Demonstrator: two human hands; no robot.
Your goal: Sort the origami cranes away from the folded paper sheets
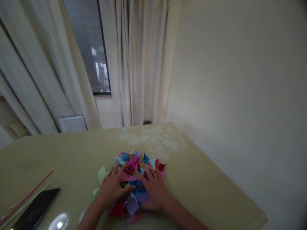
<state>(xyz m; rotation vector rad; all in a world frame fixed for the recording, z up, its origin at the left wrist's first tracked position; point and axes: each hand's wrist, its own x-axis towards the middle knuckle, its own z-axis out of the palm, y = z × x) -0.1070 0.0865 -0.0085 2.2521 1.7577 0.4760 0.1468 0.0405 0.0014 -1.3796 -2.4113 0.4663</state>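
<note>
A heap of small folded coloured paper pieces (pixel 132 163) lies on the table, in pink, blue, red, lilac and pale green. My left hand (pixel 112 186) rests on the heap's left side, palm down with its fingers apart. From the right, my right hand (pixel 153 188) lies over the same heap with spread fingers. Between the two hands, blue and lilac pieces show. A pale green paper piece (pixel 102 174) sticks out beyond my left hand. Whatever lies under my palms is hidden.
The table (pixel 203 191) has a pale floral pattern near its far edge. At the left lie a dark phone (pixel 35 209), a thin pink strip (pixel 31 193) and a pale green strip (pixel 25 204). A shiny white round object (pixel 59 222) sits at the front edge of view.
</note>
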